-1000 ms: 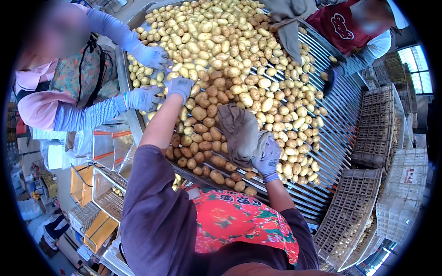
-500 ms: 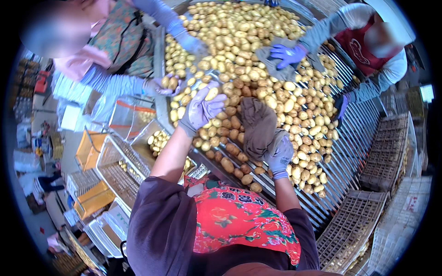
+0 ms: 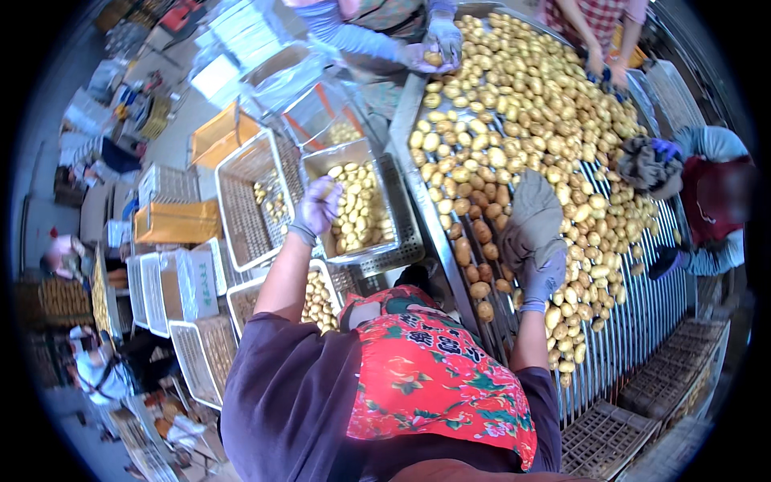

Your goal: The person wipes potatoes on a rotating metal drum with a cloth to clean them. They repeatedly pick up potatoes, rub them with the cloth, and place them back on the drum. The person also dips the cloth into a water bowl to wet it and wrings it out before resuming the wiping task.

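My left hand [image 3: 316, 210], in a pale purple glove, is over the left-hand crates with its fingers curled round a potato [image 3: 328, 188], only partly visible. Just beside it, a lined crate [image 3: 391, 234] holds many yellow potatoes [image 3: 353, 210]. On the sorting table, my right hand [image 3: 544, 279], also gloved, grips a grey-brown cloth [image 3: 532, 218]. That cloth lies against the potatoes [image 3: 590, 265] spread over the metal rollers [image 3: 642, 309]. Browner potatoes [image 3: 480, 233] sit along the near left side, by the cloth.
White crates [image 3: 241, 261] and orange crates [image 3: 178, 222] stand to the left. The table's metal rim [image 3: 438, 241] runs between crates and rollers. Across it, a co-worker's gloved hands [image 3: 438, 50] hold a potato; at right another works with a dark cloth [image 3: 649, 167]. Slatted crates [image 3: 606, 438] line the lower right.
My view has swung left. My left hand has carried a potato from the table to above the crates. My right hand still holds the cloth among the potatoes.
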Motion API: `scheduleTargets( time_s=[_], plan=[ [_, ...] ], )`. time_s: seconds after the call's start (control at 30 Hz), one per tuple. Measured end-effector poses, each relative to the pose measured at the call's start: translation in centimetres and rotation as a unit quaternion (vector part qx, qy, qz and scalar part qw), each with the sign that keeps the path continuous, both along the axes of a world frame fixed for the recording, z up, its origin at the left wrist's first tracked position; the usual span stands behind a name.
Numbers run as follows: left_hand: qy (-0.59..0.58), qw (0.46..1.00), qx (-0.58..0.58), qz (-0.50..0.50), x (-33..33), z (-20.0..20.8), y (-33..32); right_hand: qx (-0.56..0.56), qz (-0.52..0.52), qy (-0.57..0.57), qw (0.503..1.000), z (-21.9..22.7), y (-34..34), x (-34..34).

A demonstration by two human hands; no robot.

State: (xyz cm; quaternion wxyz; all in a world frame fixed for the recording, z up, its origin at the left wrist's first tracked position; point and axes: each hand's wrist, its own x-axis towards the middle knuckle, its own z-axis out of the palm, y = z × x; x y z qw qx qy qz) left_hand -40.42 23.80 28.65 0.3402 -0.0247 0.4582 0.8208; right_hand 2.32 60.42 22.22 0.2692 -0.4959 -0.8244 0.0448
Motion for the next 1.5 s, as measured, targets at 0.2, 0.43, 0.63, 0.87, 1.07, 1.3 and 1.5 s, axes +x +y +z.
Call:
scheduleTargets(
  time_s=[0.2, 0.43, 0.63, 0.87, 1.07, 1.3, 1.5],
  plan=[
    [-0.141, 0.981, -0.132, -0.009, 4.7, -5.4, -8.7, -0.153, 0.058, 0.188, 0.968, -0.4, 0.7, 2.3],
    [0.225, 0.903, -0.052, -0.362, 17.3, 3.8, 9.2, -0.012, 0.222, 0.269, 0.937, 17.9, 0.6, 1.8],
    [0.558, 0.767, 0.027, -0.315, 23.4, 9.8, 27.1, -0.153, 0.319, 0.459, 0.815, 31.2, -5.4, 1.6],
    [0.724, 0.611, -0.051, -0.317, 26.4, 11.2, 34.1, -0.117, 0.143, 0.265, 0.946, 29.7, -4.0, 15.2],
    [0.812, 0.378, -0.027, -0.443, 29.2, 3.3, 27.5, -0.127, -0.122, 0.158, 0.972, 7.6, -8.4, 16.4],
    [0.818, 0.299, -0.039, -0.490, 21.7, -2.7, 32.5, -0.084, -0.061, -0.094, 0.990, 4.0, 0.7, 3.4],
    [0.805, 0.381, -0.200, -0.410, 20.8, 0.8, 38.8, -0.198, 0.005, 0.255, 0.946, 6.9, 8.5, -0.3]
  ],
)
